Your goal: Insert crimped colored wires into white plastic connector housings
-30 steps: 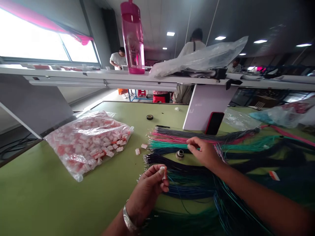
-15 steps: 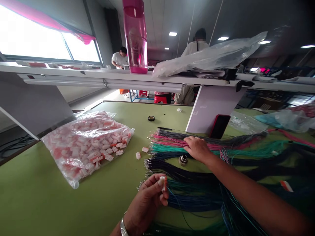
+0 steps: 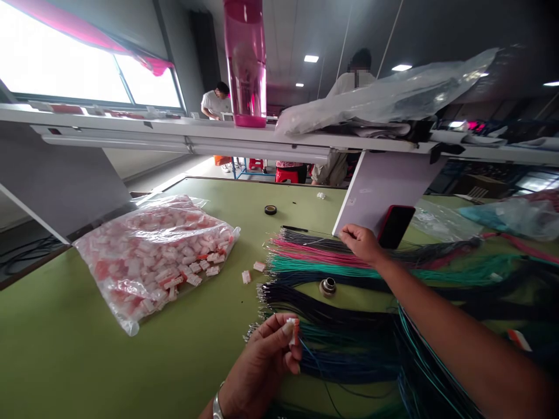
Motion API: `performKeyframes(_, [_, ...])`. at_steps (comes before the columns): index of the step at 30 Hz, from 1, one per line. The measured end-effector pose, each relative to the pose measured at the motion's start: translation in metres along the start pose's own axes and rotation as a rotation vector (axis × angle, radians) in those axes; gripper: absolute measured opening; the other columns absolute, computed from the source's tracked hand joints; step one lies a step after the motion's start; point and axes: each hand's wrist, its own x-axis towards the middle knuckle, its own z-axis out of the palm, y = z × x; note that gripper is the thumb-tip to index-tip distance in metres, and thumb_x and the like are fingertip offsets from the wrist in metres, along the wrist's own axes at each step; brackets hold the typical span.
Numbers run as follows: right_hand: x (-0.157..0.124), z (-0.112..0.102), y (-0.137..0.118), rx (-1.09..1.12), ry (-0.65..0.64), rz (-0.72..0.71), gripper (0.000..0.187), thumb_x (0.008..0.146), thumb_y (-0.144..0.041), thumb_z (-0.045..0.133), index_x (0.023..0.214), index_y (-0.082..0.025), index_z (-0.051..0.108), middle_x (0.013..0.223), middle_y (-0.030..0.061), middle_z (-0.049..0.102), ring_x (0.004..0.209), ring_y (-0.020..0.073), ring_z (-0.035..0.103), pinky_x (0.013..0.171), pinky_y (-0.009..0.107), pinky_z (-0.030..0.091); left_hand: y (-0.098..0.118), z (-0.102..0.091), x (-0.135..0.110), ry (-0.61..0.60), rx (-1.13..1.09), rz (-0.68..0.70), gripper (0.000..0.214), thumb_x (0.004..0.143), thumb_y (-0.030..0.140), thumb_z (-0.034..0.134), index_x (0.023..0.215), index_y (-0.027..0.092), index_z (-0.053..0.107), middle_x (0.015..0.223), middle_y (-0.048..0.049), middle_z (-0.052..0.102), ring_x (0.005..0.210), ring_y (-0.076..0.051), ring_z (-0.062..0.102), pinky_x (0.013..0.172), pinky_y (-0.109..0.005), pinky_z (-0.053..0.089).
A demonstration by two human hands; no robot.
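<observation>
Between the thumb and fingers of my left hand (image 3: 266, 361) is a small white-and-orange connector housing (image 3: 293, 330), with thin dark wires trailing from it. My right hand (image 3: 360, 243) is pinched closed over the grey wires (image 3: 301, 235) at the far side of the bundles. A thin pale wire runs left from its fingertips. Below that hand lie pink wires (image 3: 297, 251), green wires (image 3: 288, 265) and black wires (image 3: 297, 299), their metal-tipped ends pointing left. Blue wires (image 3: 345, 364) lie to the right of my left hand.
A clear bag of connector housings (image 3: 157, 250) lies at left, two loose housings (image 3: 247, 277) beside it. Black tape (image 3: 271, 209), a metal ring-shaped part (image 3: 327, 286) and a phone (image 3: 396, 227) sit on the green table. A shelf (image 3: 209, 131) spans above, bearing a pink bottle (image 3: 247, 70).
My right hand has moved slightly away from me and to the right, from the pink wires to the grey ones, its fingers now pinched. My left hand keeps the connector almost in place.
</observation>
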Motion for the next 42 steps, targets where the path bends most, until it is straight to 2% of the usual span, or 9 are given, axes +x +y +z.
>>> performKeyframes(4, [0.009, 0.035, -0.006, -0.088, -0.027, 0.04, 0.025, 0.096, -0.033, 0.057, 0.113, -0.015, 0.061, 0.109, 0.0062, 0.064, 0.089, 0.0181, 0.065, 0.077, 0.036, 0.056, 0.0, 0.0, 0.0, 0.01, 0.004, -0.011, 0.018, 0.08, 0.023, 0.073, 0.092, 0.011, 0.066, 0.072, -0.0003, 0.055, 0.057, -0.007, 0.053, 0.049, -0.019, 0.045])
performKeyframes(7, [0.014, 0.056, -0.011, -0.169, -0.098, 0.056, 0.027, 0.096, -0.032, 0.057, 0.118, -0.016, 0.06, 0.117, 0.008, 0.062, 0.096, 0.0198, 0.064, 0.082, 0.039, 0.055, 0.0, 0.001, -0.001, 0.024, -0.004, -0.013, 0.02, 0.078, 0.024, 0.075, 0.091, 0.011, 0.066, 0.071, -0.0001, 0.056, 0.057, -0.007, 0.053, 0.048, -0.019, 0.045])
performKeyframes(10, [0.018, 0.063, -0.012, -0.267, -0.139, 0.085, 0.028, 0.096, -0.031, 0.057, 0.119, -0.017, 0.059, 0.12, 0.0085, 0.061, 0.099, 0.0205, 0.063, 0.084, 0.04, 0.055, -0.002, 0.001, -0.001, 0.037, -0.003, -0.018, 0.021, 0.077, 0.025, 0.076, 0.09, 0.011, 0.066, 0.07, 0.0001, 0.055, 0.056, -0.008, 0.053, 0.047, -0.019, 0.045])
performKeyframes(17, [0.021, 0.051, -0.019, -0.423, -0.145, 0.088, 0.029, 0.095, -0.031, 0.058, 0.121, -0.016, 0.058, 0.121, 0.009, 0.06, 0.102, 0.0218, 0.062, 0.086, 0.042, 0.054, -0.003, -0.001, 0.0, 0.031, -0.009, -0.028, 0.022, 0.076, 0.025, 0.077, 0.09, 0.012, 0.066, 0.069, 0.0002, 0.056, 0.055, -0.008, 0.053, 0.046, -0.019, 0.045])
performKeyframes(23, [-0.001, 0.04, -0.026, -0.387, -0.304, -0.121, 0.026, 0.096, -0.031, 0.057, 0.117, -0.016, 0.06, 0.116, 0.0078, 0.063, 0.095, 0.0192, 0.064, 0.082, 0.039, 0.055, -0.003, -0.001, 0.0, 0.015, -0.02, -0.028, 0.023, 0.076, 0.025, 0.076, 0.09, 0.012, 0.066, 0.069, -0.0002, 0.056, 0.055, -0.009, 0.054, 0.046, -0.019, 0.044])
performKeyframes(27, [-0.01, 0.04, -0.025, -0.413, -0.369, -0.157, 0.026, 0.096, -0.031, 0.057, 0.117, -0.016, 0.06, 0.116, 0.0079, 0.063, 0.096, 0.0195, 0.064, 0.082, 0.039, 0.055, -0.004, -0.002, -0.001, 0.023, -0.022, -0.034, 0.022, 0.076, 0.025, 0.077, 0.091, 0.012, 0.066, 0.07, 0.0, 0.056, 0.056, -0.008, 0.054, 0.046, -0.019, 0.044])
performKeyframes(35, [-0.012, 0.032, -0.024, -0.338, -0.332, -0.181, 0.027, 0.095, -0.032, 0.058, 0.116, -0.015, 0.06, 0.115, 0.008, 0.063, 0.098, 0.0209, 0.063, 0.084, 0.041, 0.054, -0.004, -0.003, 0.001, 0.017, -0.017, -0.023, 0.023, 0.076, 0.027, 0.076, 0.09, 0.012, 0.066, 0.069, 0.0003, 0.055, 0.055, -0.008, 0.053, 0.047, -0.019, 0.044])
performKeyframes(39, [-0.018, 0.017, -0.022, -0.195, -0.287, -0.164, 0.02, 0.096, -0.031, 0.053, 0.103, -0.015, 0.062, 0.09, 0.0035, 0.066, 0.08, 0.0163, 0.062, 0.076, 0.033, 0.051, -0.004, -0.002, 0.001, 0.018, -0.003, -0.022, 0.025, 0.076, 0.029, 0.077, 0.09, 0.012, 0.065, 0.069, 0.0, 0.055, 0.055, -0.008, 0.052, 0.046, -0.019, 0.043])
performKeyframes(42, [-0.023, 0.007, -0.026, -0.048, -0.293, -0.174, 0.018, 0.092, -0.031, 0.051, 0.097, -0.019, 0.063, 0.068, -0.0017, 0.062, 0.062, 0.0135, 0.055, 0.063, 0.025, 0.043, -0.004, -0.002, 0.0, 0.012, 0.0, -0.026, 0.023, 0.077, 0.029, 0.075, 0.091, 0.012, 0.065, 0.07, -0.0002, 0.055, 0.056, -0.008, 0.052, 0.047, -0.019, 0.043])
